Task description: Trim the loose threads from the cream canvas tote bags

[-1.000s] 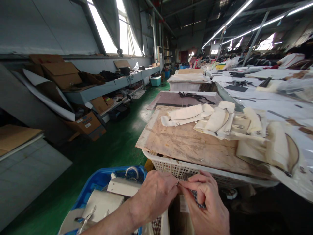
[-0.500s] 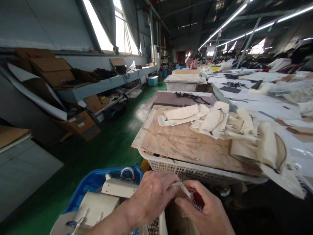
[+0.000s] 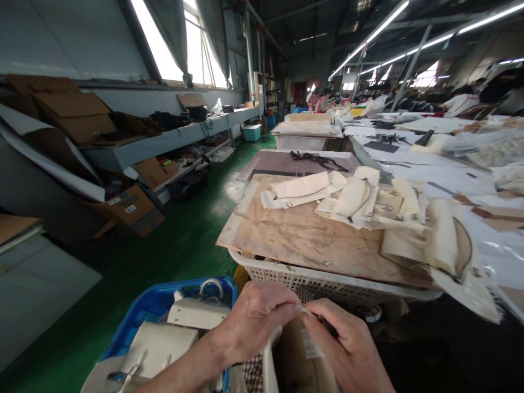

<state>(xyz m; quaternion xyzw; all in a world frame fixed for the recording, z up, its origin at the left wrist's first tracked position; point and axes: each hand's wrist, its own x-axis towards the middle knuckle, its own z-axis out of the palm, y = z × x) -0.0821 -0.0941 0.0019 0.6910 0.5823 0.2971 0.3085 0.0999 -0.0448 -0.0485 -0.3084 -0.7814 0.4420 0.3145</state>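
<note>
Low in the middle, my left hand (image 3: 262, 315) and my right hand (image 3: 346, 338) meet fingertip to fingertip. Both pinch the thin pale edge of an unfinished bag (image 3: 301, 363), whose beige inside hangs below them with a small white label on it. Brown-and-white checked cloth (image 3: 252, 372) shows beside the bag, under my left wrist. My left forearm crosses over a blue basket (image 3: 135, 314) that holds cream bags (image 3: 161, 344), one with a curved handle. What exactly lies between the fingertips is partly hidden.
Ahead, a worn board (image 3: 282, 229) rests on a white plastic basket (image 3: 278, 273) and carries several cream bag pieces (image 3: 347, 202). A long white worktable (image 3: 434, 169) runs along the right. Green floor (image 3: 180, 245) and a cardboard box (image 3: 126, 207) lie to the left. People sit far back.
My right thumb has moved up and the fingertips of both hands have come together on the bag's edge. The frayed threads seen before are now mostly covered. The view has shifted slightly.
</note>
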